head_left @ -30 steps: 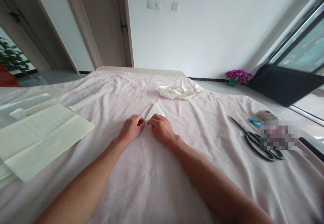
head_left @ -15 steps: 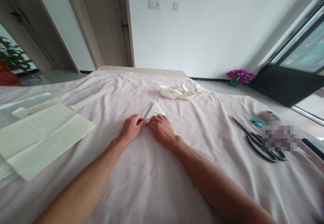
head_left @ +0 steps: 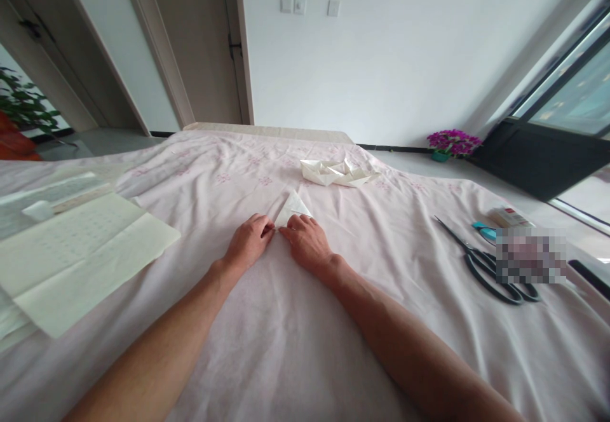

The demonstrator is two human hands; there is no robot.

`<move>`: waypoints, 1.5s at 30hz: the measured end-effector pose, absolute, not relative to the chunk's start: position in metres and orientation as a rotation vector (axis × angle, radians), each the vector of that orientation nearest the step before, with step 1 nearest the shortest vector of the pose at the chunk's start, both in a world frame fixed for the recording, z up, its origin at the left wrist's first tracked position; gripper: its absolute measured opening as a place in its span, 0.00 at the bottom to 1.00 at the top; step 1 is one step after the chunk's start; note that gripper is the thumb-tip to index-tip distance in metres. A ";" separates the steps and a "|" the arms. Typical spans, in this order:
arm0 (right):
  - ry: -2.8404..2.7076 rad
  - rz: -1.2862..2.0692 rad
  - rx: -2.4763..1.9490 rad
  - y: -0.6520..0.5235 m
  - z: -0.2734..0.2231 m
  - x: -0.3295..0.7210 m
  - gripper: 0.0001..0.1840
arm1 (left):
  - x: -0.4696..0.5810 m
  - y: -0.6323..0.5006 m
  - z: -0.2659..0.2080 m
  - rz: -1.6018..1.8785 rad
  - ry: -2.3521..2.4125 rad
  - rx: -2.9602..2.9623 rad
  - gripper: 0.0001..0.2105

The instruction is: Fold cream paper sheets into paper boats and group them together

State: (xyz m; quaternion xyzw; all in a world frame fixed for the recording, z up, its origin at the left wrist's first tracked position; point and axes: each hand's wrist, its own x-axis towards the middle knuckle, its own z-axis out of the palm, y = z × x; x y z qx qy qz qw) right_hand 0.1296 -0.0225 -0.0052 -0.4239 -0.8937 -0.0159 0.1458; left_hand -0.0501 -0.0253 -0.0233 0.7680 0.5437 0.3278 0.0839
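Note:
A small white folded paper triangle (head_left: 293, 207) lies on the pink bedsheet with its point facing away from me. My left hand (head_left: 251, 238) is closed at its lower left corner, thumb and forefinger pinching the paper's edge. On its lower right part rests my right hand (head_left: 307, 239), fingers curled and pressed onto the paper, covering the bottom edge. Beyond my hands sits a folded paper boat (head_left: 333, 173) with pointed ends and raised peaks.
Sheets of paper (head_left: 90, 257) lie to the left with a small white block (head_left: 37, 211) on them. Black-handled scissors (head_left: 490, 276) rest at the right, near a small box (head_left: 512, 217) and a blurred-out patch. Pink flowers (head_left: 455, 143) stand on the floor beyond.
My right hand has shifted slightly right along the triangle's lower edge, and more of the paper's face shows. The left hand has moved a little to the right.

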 end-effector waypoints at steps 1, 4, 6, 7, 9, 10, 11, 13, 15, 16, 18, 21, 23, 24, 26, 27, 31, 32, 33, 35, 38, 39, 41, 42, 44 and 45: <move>-2.583 -0.065 -1.226 -0.022 -0.005 0.131 0.15 | -0.050 -0.026 -0.023 0.968 1.621 2.303 0.03; -2.579 -0.081 -1.280 -0.021 -0.005 0.134 0.14 | -0.050 -0.028 -0.022 0.945 1.613 2.340 0.04; -2.540 -0.043 -1.314 -0.020 -0.007 0.137 0.15 | -0.051 -0.029 -0.022 0.940 1.600 2.357 0.04; -2.506 -0.016 -1.324 -0.019 -0.008 0.138 0.16 | -0.051 -0.030 -0.022 0.941 1.594 2.360 0.05; -2.416 0.040 -1.325 -0.018 -0.011 0.140 0.17 | -0.052 -0.030 -0.023 0.943 1.583 2.357 0.05; -2.371 0.066 -1.311 -0.018 -0.011 0.141 0.18 | -0.052 -0.029 -0.023 0.945 1.580 2.353 0.05; -2.335 0.089 -1.285 -0.017 -0.012 0.141 0.18 | -0.052 -0.029 -0.024 0.948 1.577 2.350 0.05; -2.309 0.125 -1.215 -0.016 -0.012 0.141 0.18 | -0.052 -0.029 -0.024 0.954 1.579 2.352 0.05; -2.332 0.145 -1.152 -0.014 -0.012 0.139 0.18 | -0.052 -0.029 -0.024 0.958 1.587 2.358 0.04; -2.350 0.146 -1.131 -0.012 -0.011 0.138 0.17 | -0.052 -0.029 -0.024 0.959 1.591 2.361 0.04; -2.395 0.136 -1.102 -0.008 -0.010 0.136 0.16 | -0.051 -0.029 -0.023 0.959 1.593 2.365 0.04; -2.495 0.092 -1.052 0.001 -0.007 0.132 0.11 | -0.051 -0.030 -0.023 0.966 1.602 2.349 0.04; -2.567 0.040 -1.013 0.007 -0.004 0.129 0.08 | -0.050 -0.030 -0.023 0.966 1.607 2.327 0.04; -2.595 0.009 -0.996 0.009 -0.003 0.128 0.07 | -0.050 -0.029 -0.023 0.966 1.607 2.315 0.04; -2.629 -0.048 -0.975 0.011 -0.002 0.126 0.08 | -0.050 -0.028 -0.023 0.968 1.609 2.297 0.04; -2.631 -0.070 -0.972 0.012 -0.002 0.125 0.08 | -0.050 -0.027 -0.023 0.970 1.612 2.293 0.04; -2.582 -0.105 -0.976 0.011 -0.005 0.125 0.08 | -0.050 -0.026 -0.023 0.975 1.619 2.289 0.04; -2.571 -0.104 -0.979 0.011 -0.006 0.125 0.07 | -0.050 -0.025 -0.023 0.978 1.617 2.283 0.04; -2.566 -0.099 -0.981 0.012 -0.007 0.125 0.07 | -0.050 -0.025 -0.023 0.980 1.613 2.276 0.05; -2.563 -0.088 -0.983 0.013 -0.007 0.126 0.07 | -0.050 -0.025 -0.023 0.989 1.596 2.260 0.05; -2.554 -0.065 -0.977 0.014 -0.007 0.126 0.07 | -0.051 -0.025 -0.024 1.011 1.564 2.225 0.06; -2.548 -0.055 -0.974 0.014 -0.007 0.126 0.07 | -0.051 -0.025 -0.025 1.020 1.555 2.212 0.06; -2.534 -0.040 -0.981 0.015 -0.007 0.125 0.08 | -0.053 -0.024 -0.026 1.032 1.532 2.184 0.06; -2.526 -0.041 -0.995 0.014 -0.007 0.125 0.08 | -0.053 -0.024 -0.026 1.034 1.520 2.170 0.06; -2.507 -0.065 -1.038 0.014 -0.008 0.124 0.07 | -0.054 -0.024 -0.026 1.026 1.498 2.143 0.06; -2.500 -0.081 -1.059 0.014 -0.008 0.124 0.07 | -0.055 -0.024 -0.026 1.019 1.494 2.138 0.06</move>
